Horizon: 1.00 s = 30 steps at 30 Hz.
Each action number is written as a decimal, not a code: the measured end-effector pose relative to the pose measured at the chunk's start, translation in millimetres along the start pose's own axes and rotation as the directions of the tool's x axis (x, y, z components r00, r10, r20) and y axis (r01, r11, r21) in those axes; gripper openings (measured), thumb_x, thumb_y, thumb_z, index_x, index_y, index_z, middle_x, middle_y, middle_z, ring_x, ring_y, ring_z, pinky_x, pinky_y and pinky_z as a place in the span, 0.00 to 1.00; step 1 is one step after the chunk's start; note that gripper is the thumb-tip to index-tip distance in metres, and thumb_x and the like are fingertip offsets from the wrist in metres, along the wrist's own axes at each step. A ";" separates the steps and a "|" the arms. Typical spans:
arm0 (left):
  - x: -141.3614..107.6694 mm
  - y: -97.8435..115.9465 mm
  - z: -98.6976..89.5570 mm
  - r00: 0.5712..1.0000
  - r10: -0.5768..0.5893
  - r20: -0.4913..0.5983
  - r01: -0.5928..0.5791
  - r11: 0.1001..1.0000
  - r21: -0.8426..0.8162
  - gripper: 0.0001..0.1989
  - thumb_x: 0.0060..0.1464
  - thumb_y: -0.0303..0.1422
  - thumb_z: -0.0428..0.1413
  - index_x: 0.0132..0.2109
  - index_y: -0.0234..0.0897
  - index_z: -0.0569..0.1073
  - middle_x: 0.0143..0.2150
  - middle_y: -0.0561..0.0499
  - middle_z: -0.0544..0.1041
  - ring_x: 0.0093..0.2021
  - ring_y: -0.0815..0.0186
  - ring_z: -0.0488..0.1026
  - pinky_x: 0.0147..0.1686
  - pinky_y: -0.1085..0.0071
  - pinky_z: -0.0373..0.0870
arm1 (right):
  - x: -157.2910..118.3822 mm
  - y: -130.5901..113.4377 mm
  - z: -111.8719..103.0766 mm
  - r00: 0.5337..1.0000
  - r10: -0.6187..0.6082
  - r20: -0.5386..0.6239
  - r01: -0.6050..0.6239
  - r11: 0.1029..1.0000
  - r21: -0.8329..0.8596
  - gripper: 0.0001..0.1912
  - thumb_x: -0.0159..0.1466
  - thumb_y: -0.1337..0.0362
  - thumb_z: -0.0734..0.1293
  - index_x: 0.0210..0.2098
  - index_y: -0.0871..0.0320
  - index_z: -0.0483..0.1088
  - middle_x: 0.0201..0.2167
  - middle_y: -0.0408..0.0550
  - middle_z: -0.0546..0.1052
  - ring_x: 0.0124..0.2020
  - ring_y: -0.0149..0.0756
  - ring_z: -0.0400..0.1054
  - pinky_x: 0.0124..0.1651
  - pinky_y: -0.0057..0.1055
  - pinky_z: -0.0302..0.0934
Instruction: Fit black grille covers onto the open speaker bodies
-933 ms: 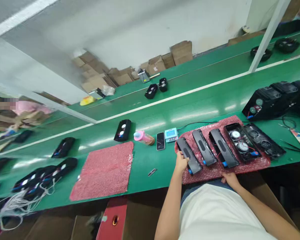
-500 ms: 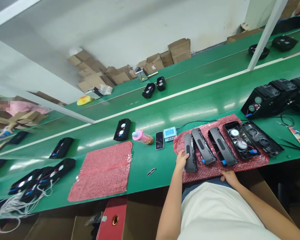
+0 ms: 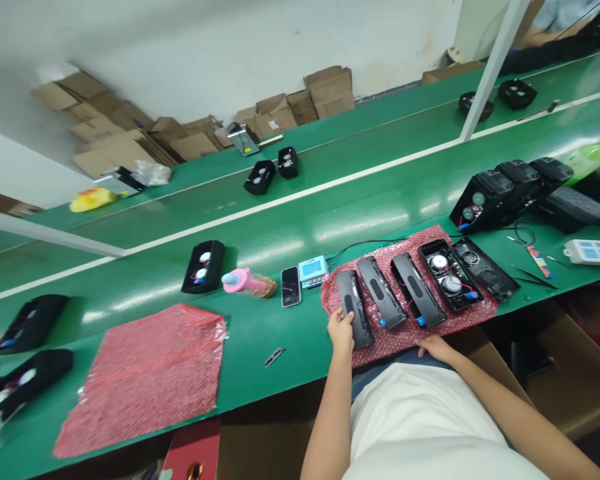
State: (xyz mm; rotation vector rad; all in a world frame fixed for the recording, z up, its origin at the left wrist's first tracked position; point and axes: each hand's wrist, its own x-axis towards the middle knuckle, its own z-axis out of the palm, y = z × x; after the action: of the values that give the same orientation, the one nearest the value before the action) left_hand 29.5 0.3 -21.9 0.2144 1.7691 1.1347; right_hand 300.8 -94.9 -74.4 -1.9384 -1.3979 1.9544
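My left hand (image 3: 341, 330) grips the lower left edge of the leftmost black speaker housing (image 3: 355, 308), thumb on top. That housing lies on red bubble wrap (image 3: 337, 267). My right hand (image 3: 436, 348) rests at the front edge of the wrap, fingers apart and holding nothing I can see. Between the hands lie a second closed housing (image 3: 381, 292) and a third housing (image 3: 419, 291), both with blue connectors at their lower ends. Farther right, an opened speaker case (image 3: 449, 275) shows two round drivers and red wires. Its black front panel (image 3: 486, 275) leans beside it.
Left of the wrap are a blue-white meter (image 3: 313, 270), a phone (image 3: 291, 287), a pink-capped bottle (image 3: 250, 283) and a small metal piece (image 3: 275, 357). Another bubble-wrap sheet (image 3: 150, 373) lies farther left. Black speakers (image 3: 500, 193), tweezers (image 3: 535, 279) and a power strip (image 3: 593, 252) are right.
The view has swung right, so the bench things sit farther left. A green bottle, the power strip and another person's hand now show at right. Both my hands keep their places.
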 end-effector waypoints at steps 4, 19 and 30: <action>2.2 -1.3 2.9 0.998 -0.037 -0.057 0.034 0.998 -0.046 0.07 0.52 0.22 0.58 0.40 0.30 0.72 0.32 0.53 0.76 0.32 0.69 0.74 0.41 0.66 0.73 | -27.4 -9.4 -30.3 0.995 -0.061 0.085 0.065 0.997 -0.049 0.13 0.66 0.58 0.65 0.38 0.63 0.70 0.37 0.46 0.74 0.40 0.35 0.69 0.47 0.39 0.66; -0.1 14.4 27.3 0.975 -0.067 -0.210 0.063 0.998 -0.025 0.13 0.41 0.17 0.58 0.36 0.34 0.73 0.29 0.54 0.75 0.28 0.71 0.73 0.46 0.65 0.70 | -14.4 -21.3 -273.1 0.735 0.082 -0.673 -0.419 0.835 -0.356 0.28 0.64 0.57 0.67 0.60 0.58 0.58 0.62 0.55 0.55 0.61 0.53 0.51 0.60 0.57 0.50; 0.7 18.7 25.1 0.972 -0.025 -0.232 0.033 0.999 0.032 0.13 0.37 0.20 0.59 0.35 0.34 0.74 0.28 0.52 0.76 0.29 0.67 0.74 0.46 0.61 0.71 | -9.5 -42.3 -290.5 0.773 0.074 -0.630 -0.287 0.926 -0.245 0.13 0.67 0.57 0.64 0.44 0.61 0.68 0.43 0.49 0.71 0.42 0.37 0.67 0.47 0.39 0.65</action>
State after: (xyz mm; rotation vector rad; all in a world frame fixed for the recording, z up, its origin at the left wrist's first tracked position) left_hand 43.0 25.9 -9.9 0.0788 1.9923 1.1445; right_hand 518.1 80.8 15.9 -2.6121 -1.4235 0.9763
